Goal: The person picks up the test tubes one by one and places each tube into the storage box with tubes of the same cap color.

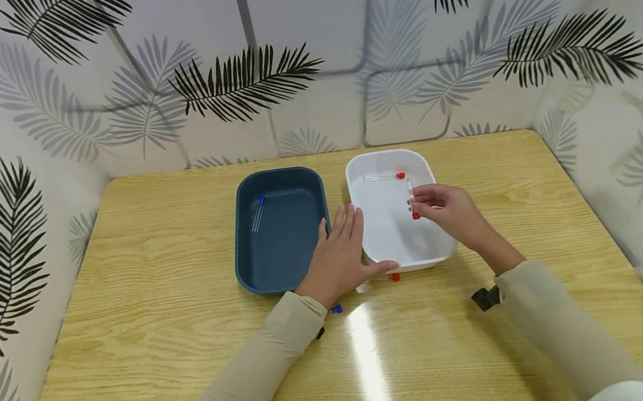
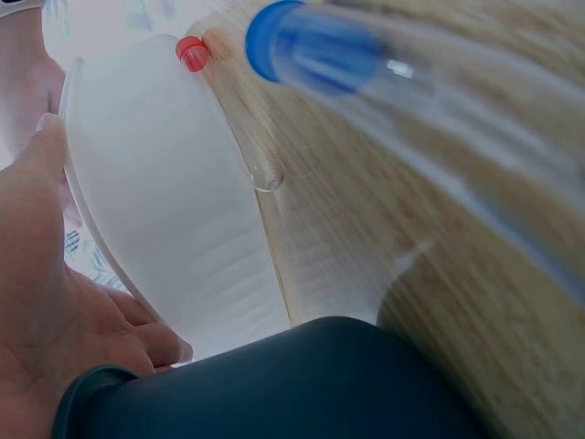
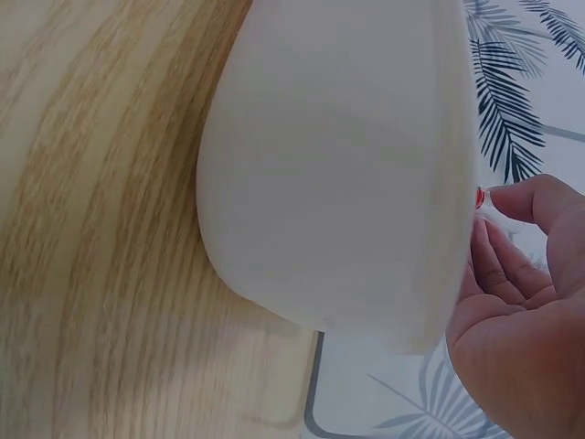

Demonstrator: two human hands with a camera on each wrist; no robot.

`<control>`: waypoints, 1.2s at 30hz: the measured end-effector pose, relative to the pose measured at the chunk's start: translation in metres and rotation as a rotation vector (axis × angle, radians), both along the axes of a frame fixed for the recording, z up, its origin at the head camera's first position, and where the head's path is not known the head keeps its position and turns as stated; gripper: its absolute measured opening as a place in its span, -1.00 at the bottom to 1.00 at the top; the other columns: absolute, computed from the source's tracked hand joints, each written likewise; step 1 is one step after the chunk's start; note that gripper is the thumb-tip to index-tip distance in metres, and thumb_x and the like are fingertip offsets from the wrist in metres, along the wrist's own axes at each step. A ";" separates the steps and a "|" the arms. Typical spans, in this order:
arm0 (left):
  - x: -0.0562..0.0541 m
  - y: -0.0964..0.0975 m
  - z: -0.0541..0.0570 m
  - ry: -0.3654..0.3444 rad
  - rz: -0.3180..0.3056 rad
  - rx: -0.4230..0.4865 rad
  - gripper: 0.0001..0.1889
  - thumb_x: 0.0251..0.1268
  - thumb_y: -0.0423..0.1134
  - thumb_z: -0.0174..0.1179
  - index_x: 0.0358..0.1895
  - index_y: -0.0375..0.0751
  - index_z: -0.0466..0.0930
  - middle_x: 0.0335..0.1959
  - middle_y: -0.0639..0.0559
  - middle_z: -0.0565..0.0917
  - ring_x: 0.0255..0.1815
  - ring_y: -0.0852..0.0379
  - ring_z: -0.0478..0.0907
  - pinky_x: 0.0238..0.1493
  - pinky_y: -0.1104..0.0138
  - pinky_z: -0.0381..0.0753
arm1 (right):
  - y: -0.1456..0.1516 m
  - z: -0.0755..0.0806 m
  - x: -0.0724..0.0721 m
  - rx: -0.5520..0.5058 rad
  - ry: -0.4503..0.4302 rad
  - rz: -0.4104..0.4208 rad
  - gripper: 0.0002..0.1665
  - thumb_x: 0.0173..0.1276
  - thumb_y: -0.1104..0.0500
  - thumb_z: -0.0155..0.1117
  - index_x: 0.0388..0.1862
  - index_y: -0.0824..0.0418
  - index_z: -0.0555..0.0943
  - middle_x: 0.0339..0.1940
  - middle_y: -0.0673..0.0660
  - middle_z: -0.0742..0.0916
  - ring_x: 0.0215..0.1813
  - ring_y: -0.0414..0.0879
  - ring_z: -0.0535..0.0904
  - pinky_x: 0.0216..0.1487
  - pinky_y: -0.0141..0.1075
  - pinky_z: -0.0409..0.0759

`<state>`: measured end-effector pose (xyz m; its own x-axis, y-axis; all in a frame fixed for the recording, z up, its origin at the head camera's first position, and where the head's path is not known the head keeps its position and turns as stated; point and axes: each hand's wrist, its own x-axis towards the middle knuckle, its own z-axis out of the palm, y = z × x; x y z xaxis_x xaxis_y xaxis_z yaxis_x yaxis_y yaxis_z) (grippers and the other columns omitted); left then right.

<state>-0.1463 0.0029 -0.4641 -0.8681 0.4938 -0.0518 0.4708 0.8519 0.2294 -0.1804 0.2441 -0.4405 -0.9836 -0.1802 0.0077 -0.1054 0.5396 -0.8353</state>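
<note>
My right hand (image 1: 458, 214) is over the white bin (image 1: 386, 239), its thumb and fingers pinching a clear test tube with a red cap (image 1: 416, 215). That tube points away from me, cap toward me; in the right wrist view only a bit of red (image 3: 480, 197) shows past the bin's rim. Another red-capped tube (image 1: 381, 178) lies inside the white bin at its far end. With fingers stretched, my left hand (image 1: 337, 255) rests across the near rims of the white bin and the dark blue bin (image 1: 239, 251). One blue-capped tube (image 1: 259, 215) lies in the dark bin.
In front of the white bin lies a red-capped tube (image 1: 394, 277) on the wooden table (image 1: 159, 300), partly hidden by my left hand. A blue-capped tube (image 2: 329, 50) lies nearer me, mostly under my left wrist in the head view. Leaf-patterned curtain (image 1: 310, 108) surrounds the table.
</note>
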 end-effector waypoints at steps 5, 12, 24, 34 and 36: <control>0.001 0.000 0.001 -0.001 0.001 -0.002 0.20 -0.07 0.65 -0.36 0.48 -0.22 -0.26 0.49 -0.11 -0.17 0.48 -0.01 -0.32 0.38 -0.03 -0.27 | -0.002 -0.005 -0.007 0.007 -0.080 0.005 -0.55 0.30 0.03 0.25 0.07 0.26 0.57 -0.10 0.18 0.69 -0.08 -0.02 0.61 -0.08 -0.34 0.57; 0.001 0.000 0.002 0.004 0.002 -0.002 0.19 -0.06 0.65 -0.36 0.48 -0.22 -0.26 0.49 -0.11 -0.17 0.48 0.00 -0.33 0.38 -0.03 -0.27 | -0.005 -0.006 -0.018 0.035 -0.154 0.004 -0.54 0.30 0.01 0.24 0.07 0.27 0.56 -0.09 0.17 0.68 -0.09 -0.03 0.62 -0.04 -0.25 0.57; 0.000 -0.001 0.002 0.003 0.005 -0.010 0.20 -0.09 0.66 -0.39 0.48 -0.20 -0.26 0.49 -0.09 -0.19 0.48 0.00 -0.35 0.38 -0.02 -0.29 | -0.013 0.015 -0.046 0.036 -0.395 0.011 -0.53 0.35 0.12 0.20 0.15 0.34 0.47 0.00 0.26 0.62 -0.09 0.01 0.63 -0.03 -0.24 0.55; 0.001 0.000 0.002 0.012 0.003 0.010 0.20 -0.08 0.66 -0.36 0.48 -0.21 -0.25 0.49 -0.10 -0.17 0.48 0.00 -0.33 0.38 -0.03 -0.28 | -0.024 0.016 -0.069 0.063 -0.476 0.037 -0.51 0.35 0.16 0.19 0.19 0.36 0.45 0.05 0.27 0.58 -0.07 0.02 0.61 -0.03 -0.22 0.56; 0.002 0.000 0.001 0.017 0.002 0.015 0.20 -0.08 0.66 -0.36 0.48 -0.22 -0.23 0.49 -0.11 -0.15 0.48 -0.01 -0.32 0.38 -0.03 -0.28 | -0.027 0.013 -0.072 0.064 -0.483 0.045 -0.53 0.35 0.18 0.18 0.18 0.36 0.46 0.04 0.28 0.59 -0.07 0.03 0.61 -0.04 -0.22 0.56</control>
<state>-0.1447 0.0028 -0.4627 -0.8697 0.4926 -0.0300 0.4730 0.8494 0.2341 -0.2522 0.2173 -0.4271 -0.8631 -0.2075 -0.4604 0.2619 0.5954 -0.7595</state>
